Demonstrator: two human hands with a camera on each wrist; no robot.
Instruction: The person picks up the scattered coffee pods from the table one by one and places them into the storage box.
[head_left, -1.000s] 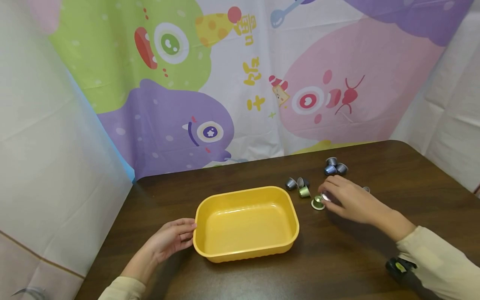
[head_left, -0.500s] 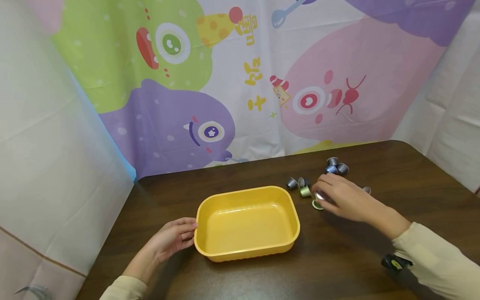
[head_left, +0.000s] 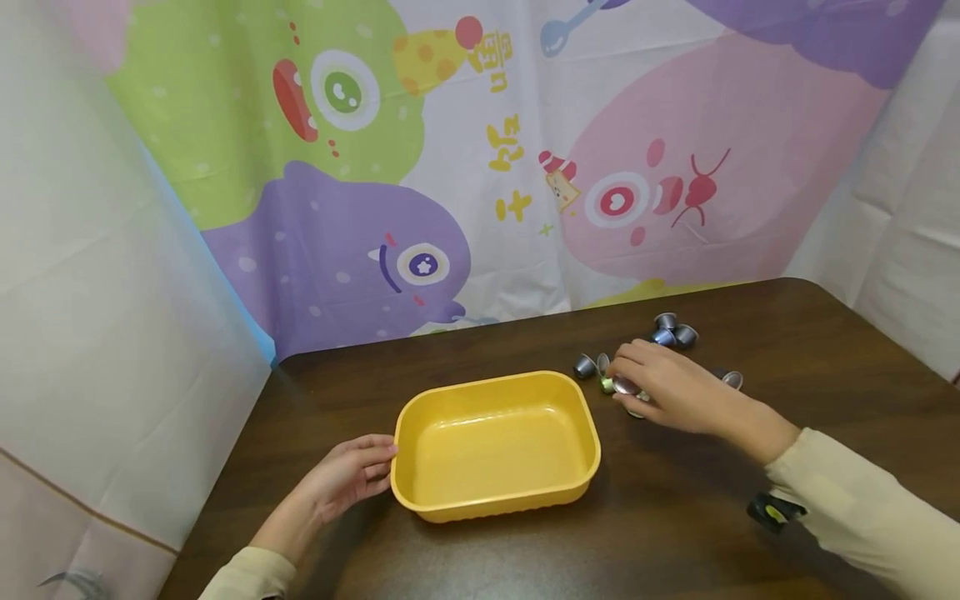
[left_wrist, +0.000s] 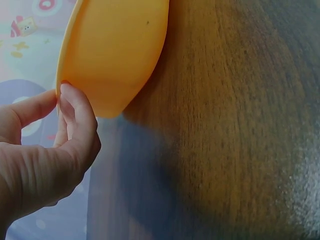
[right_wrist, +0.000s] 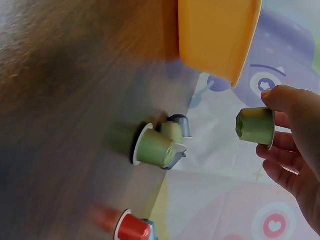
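Note:
My right hand (head_left: 667, 385) pinches a green coffee capsule (right_wrist: 256, 125) between thumb and fingers. The capsule is in the air, its silvery lid turned toward the head camera. Below the hand, another green capsule (right_wrist: 154, 146) stands lid-down on the table, with more capsules close behind it. On the left, my left hand (head_left: 345, 479) holds the rim of a yellow rectangular basin (head_left: 495, 504), a digit on the rim and a curled finger against the outer wall (left_wrist: 115, 50). Nothing lies inside the basin.
A dark capsule (head_left: 583, 367) lies behind the basin's right corner. Several capsules, among them a blue one (head_left: 663, 337), cluster at the back right. One more capsule (head_left: 732, 380) shows beyond the right wrist, and a red capsule (right_wrist: 132, 228) appears in the right wrist view. A patterned curtain (head_left: 360, 250) hangs behind the table.
My right hand has moved left with the capsule, over the green capsules and nearer the basin. The left hand keeps its place at the basin.

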